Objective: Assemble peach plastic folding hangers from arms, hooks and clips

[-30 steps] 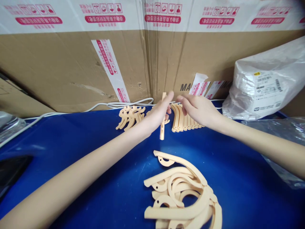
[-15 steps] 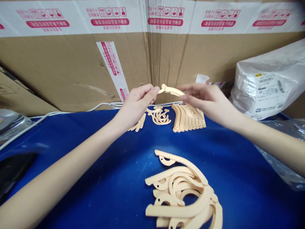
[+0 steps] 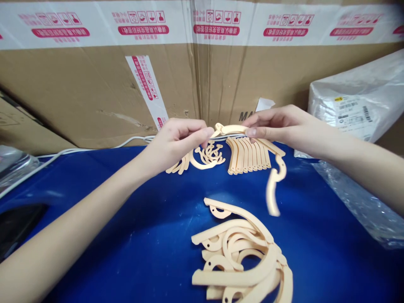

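Both hands are raised above the blue table (image 3: 126, 210), pinching one cream plastic part (image 3: 230, 128) between them. My left hand (image 3: 176, 141) grips its left end with thumb and fingers, and a curved hook hangs below that hand. My right hand (image 3: 277, 126) pinches the right end, from which a long curved strip (image 3: 274, 185) dangles down, blurred. Near me lies a loose heap of curved cream parts (image 3: 243, 256). Under the hands sit a neat row of cream strips (image 3: 249, 155) and small piles of hook pieces (image 3: 211, 155).
Large cardboard boxes (image 3: 94, 92) with red and white tape wall off the back. A white cable (image 3: 94, 148) runs along their foot. A plastic-wrapped package (image 3: 353, 105) stands at right, with clear plastic film (image 3: 360, 206) beside it. A dark object (image 3: 15, 223) lies at left.
The hands have pulled the held part apart a little. A long curved strip now hangs from the right hand, and a hook hangs under the left hand.
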Demonstrator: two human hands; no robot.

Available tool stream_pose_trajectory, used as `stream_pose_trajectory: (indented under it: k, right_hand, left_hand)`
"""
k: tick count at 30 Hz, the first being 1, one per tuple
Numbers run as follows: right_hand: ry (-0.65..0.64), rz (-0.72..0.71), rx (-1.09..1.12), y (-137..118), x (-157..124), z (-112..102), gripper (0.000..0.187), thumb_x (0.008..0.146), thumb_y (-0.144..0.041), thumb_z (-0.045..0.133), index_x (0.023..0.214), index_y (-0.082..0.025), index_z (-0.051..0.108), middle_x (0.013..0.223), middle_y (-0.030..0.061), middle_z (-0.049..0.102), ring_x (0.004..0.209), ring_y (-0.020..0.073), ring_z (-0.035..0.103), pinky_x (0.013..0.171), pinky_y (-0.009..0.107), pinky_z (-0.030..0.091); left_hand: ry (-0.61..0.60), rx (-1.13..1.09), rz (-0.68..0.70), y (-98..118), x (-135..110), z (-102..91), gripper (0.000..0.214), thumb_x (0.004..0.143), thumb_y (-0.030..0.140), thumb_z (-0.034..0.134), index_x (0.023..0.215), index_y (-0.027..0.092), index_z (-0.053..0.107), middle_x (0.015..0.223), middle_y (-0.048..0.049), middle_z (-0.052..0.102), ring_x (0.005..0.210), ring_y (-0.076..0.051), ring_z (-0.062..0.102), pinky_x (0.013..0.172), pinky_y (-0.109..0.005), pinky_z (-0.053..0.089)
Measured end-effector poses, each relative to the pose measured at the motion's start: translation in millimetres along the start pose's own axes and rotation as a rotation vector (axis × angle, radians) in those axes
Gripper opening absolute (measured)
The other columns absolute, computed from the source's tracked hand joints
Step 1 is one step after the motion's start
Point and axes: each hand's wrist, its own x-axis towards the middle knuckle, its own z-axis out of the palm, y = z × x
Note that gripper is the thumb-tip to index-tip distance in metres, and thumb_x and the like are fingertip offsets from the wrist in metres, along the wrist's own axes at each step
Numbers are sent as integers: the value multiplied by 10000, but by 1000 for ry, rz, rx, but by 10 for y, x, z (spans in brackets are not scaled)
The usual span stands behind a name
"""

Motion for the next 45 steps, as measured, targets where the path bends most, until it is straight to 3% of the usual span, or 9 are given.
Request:
stream_pose_trajectory:
  k: [6,11,16,24,28,31,34,40,45]
  right_hand:
    - [-35,-136,-871,67,-43,163,228,863,-165,402,903,-116,622,600,59,537,524,174,460,518,308,275]
    - [-42,69,-266,223,-10,147,339,949,-316,366,701,-177,550,583,18,516,525,130,447,549,290,342]
    - [115,286,409,282,12,73,206,947,-274,413,926,-165,587,586,-26,454,482,97,393,437,246,278]
    - [268,332,682,151,-49,97,86,827,-132,442,844,-188,506,589,9,614,479,96,476,422,196,322]
    - [438,254,715,204,-48,57,106,737,-94,495,789,-178,532,689,49,680,612,119,604,537,218,456]
    - [575,179,596,249,-44,63,97,722,-118,585,752,-199,541,784,61,704,768,163,666,716,296,535]
    - [631,55,282,256,-81,88,171,718,-164,656,753,-229,501,872,64,713,818,200,679,747,348,536]
    - [356,-74,-895,196,-182,215,321,950,-403,429,1143,-197,583,929,106,715,803,253,661,565,317,354]
    - [70,-117,-958,107,-144,398,356,992,-337,296,1044,-169,605,828,125,694,689,231,625,526,312,293]
  left_hand:
    - [-8,-26,-63,-38,-4,238,342,933,322,391,621,183,388,607,34,353,557,-97,336,512,-229,248]
    - [57,122,-44,-153,90,383,316,955,300,369,656,203,337,621,42,337,600,-117,362,576,-246,270]
    - [47,170,-166,-434,300,532,296,949,274,369,681,192,464,640,23,475,626,-131,463,602,-249,314]
    - [82,255,-291,-565,430,576,398,754,319,677,492,205,400,492,27,378,563,-161,446,564,-275,262]
    - [43,103,-312,-348,378,480,435,906,509,423,650,185,560,619,-40,573,644,-182,557,560,-264,359]
    - [-303,-486,-427,-199,308,424,583,948,563,256,806,152,645,751,-96,663,722,-188,632,594,-257,471]
    - [-241,-823,-515,-108,215,402,250,948,336,463,837,158,600,679,-19,600,639,-121,605,626,-228,511]
    - [-2,-659,-543,17,107,416,166,953,201,456,798,165,500,605,20,552,375,-50,425,314,-157,291]
    - [-126,-654,-613,92,90,461,231,990,282,364,815,187,481,500,57,457,307,-29,267,310,-138,155]
